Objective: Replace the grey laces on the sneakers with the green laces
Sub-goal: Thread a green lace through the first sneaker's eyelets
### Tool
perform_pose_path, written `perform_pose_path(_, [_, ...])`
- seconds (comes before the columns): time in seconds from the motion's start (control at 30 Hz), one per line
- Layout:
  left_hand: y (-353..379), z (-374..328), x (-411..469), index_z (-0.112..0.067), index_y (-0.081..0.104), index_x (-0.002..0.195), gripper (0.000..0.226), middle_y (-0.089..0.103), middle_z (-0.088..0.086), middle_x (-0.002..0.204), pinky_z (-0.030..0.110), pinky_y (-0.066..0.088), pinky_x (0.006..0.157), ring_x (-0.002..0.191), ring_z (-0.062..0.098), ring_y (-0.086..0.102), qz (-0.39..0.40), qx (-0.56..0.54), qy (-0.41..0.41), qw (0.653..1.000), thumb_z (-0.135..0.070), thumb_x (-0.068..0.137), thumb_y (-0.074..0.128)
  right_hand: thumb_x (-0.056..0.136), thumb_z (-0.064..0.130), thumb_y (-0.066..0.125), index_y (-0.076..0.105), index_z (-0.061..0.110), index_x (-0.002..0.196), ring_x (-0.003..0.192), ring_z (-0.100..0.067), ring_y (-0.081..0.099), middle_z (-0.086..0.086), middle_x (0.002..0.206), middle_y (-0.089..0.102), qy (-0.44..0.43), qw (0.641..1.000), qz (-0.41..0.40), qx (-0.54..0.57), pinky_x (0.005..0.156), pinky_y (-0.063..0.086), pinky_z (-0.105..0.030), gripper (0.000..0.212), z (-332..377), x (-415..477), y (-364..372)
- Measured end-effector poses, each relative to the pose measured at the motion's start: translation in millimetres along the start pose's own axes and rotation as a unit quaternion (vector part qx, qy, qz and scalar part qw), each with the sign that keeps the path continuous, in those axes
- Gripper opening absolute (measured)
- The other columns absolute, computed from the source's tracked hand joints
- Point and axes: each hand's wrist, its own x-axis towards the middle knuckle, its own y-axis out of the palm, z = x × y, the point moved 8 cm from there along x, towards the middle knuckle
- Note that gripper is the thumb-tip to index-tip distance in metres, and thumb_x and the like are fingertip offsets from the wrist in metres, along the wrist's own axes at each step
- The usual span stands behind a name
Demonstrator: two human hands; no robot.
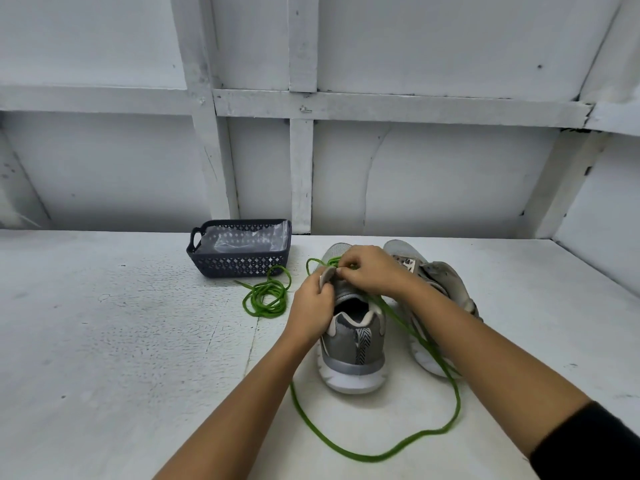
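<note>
A grey sneaker (353,344) with a white sole stands heel toward me on the white table. My left hand (313,304) grips its tongue and left eyelet flap. My right hand (370,271) pinches a green lace (398,448) at the eyelets; that lace runs back over the shoe and loops on the table in front of it. A second grey sneaker (436,282) lies tipped on its side to the right, partly hidden by my right forearm. A second green lace (266,296) lies coiled left of the shoes.
A dark perforated plastic basket (239,263) lined with clear plastic stands at the back, left of the shoes. A white panelled wall (433,174) rises right behind the table. Bare tabletop (104,341) extends to the left.
</note>
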Motion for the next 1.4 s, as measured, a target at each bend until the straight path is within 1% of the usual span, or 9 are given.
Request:
perform_pose_path(0.13, [-1,0,-1,-0.014,0.061,0.117,0.033,0.065,0.003,0.109,0.024,0.04,0.081,0.101,0.016,0.057,-0.008,-0.005,-0.002,1.0,-0.006,0.094,0.039,0.082,0.016,0.053,0.062,0.001,0.067,0.083,-0.024,0.062,-0.022,0.091,0.067,0.002,0.972,-0.027,0.233,0.076,0.047,-0.035,0.024,0,-23,-25])
perform_pose_path(0.33, [-3,3,-1,-0.011,0.056,0.124,0.031,0.06,0.003,0.121,0.021,0.036,0.085,0.105,0.012,0.05,-0.029,-0.007,-0.023,0.999,-0.01,0.097,0.041,0.085,0.013,0.048,0.048,0.014,0.059,0.084,-0.016,0.064,-0.009,0.08,0.072,-0.032,0.931,0.037,0.361,0.078,0.047,-0.032,0.026,10,-59,-54])
perform_pose_path(0.73, [-10,-3,1,-0.014,0.053,0.126,0.033,0.058,0.005,0.119,0.03,0.042,0.09,0.109,0.018,0.054,-0.042,0.051,-0.003,0.998,-0.023,0.094,0.053,0.097,0.018,0.047,0.059,0.013,0.071,0.063,-0.012,0.058,-0.002,0.069,0.062,0.055,0.907,0.002,0.418,0.06,0.049,-0.028,0.029,14,-73,-68])
perform_pose_path(0.8, [-19,-20,-4,-0.013,0.055,0.12,0.031,0.054,0.003,0.108,0.028,0.04,0.087,0.101,0.014,0.051,-0.083,0.085,0.058,0.991,-0.025,0.092,0.058,0.098,0.019,0.043,0.057,0.012,0.077,0.053,-0.012,0.056,-0.002,0.063,0.057,0.113,0.846,-0.013,0.52,0.051,0.048,-0.025,0.026,14,-64,-72])
perform_pose_path(0.9, [-26,-56,-18,-0.013,0.065,0.105,0.021,0.058,-0.006,0.092,0.022,0.042,0.08,0.086,0.0,0.053,-0.113,0.041,0.145,0.982,-0.027,0.095,0.053,0.096,0.014,0.041,0.055,0.006,0.082,0.053,-0.018,0.064,-0.008,0.064,0.062,0.124,0.673,0.028,0.728,0.051,0.056,-0.026,0.021,40,-49,-74])
perform_pose_path(1.03, [6,-85,-28,-0.018,0.064,0.118,0.04,0.068,-0.01,0.104,0.006,0.042,0.084,0.095,-0.014,0.057,0.079,-0.064,0.119,0.988,-0.044,0.093,0.048,0.097,0.002,0.031,0.049,0.001,0.08,0.054,-0.025,0.067,-0.016,0.062,0.064,0.109,0.609,0.026,0.785,0.055,0.057,-0.034,0.025,65,-25,-78])
perform_pose_path(1.13, [20,-91,-30,-0.02,0.066,0.115,0.035,0.07,-0.009,0.101,0.01,0.045,0.083,0.094,-0.008,0.06,0.142,-0.045,0.111,0.983,-0.043,0.091,0.054,0.097,-0.003,0.026,0.046,0.003,0.079,0.048,-0.025,0.065,-0.016,0.056,0.062,0.119,0.593,-0.005,0.796,0.049,0.056,-0.034,0.028,65,-11,-79])
perform_pose_path(1.27, [3,-90,-17,-0.018,0.067,0.088,0.03,0.049,-0.009,0.058,0.02,0.038,0.055,0.051,0.0,0.046,0.106,-0.034,0.077,0.991,-0.029,0.1,0.042,0.097,0.005,0.03,0.049,0.001,0.079,0.056,-0.027,0.068,-0.017,0.064,0.064,0.141,0.609,-0.028,0.78,0.054,0.057,-0.036,0.026,40,-7,-74])
perform_pose_path(1.4, [-25,-80,19,-0.01,0.055,0.077,0.032,0.04,-0.007,0.045,0.018,0.03,0.042,0.04,0.007,0.034,0.093,-0.223,-0.063,0.968,-0.026,0.101,0.04,0.1,0.02,0.029,0.058,-0.007,0.098,0.076,-0.028,0.068,-0.021,0.085,0.067,0.179,0.657,0.05,0.73,0.067,0.057,-0.036,0.04,18,-21,-38])
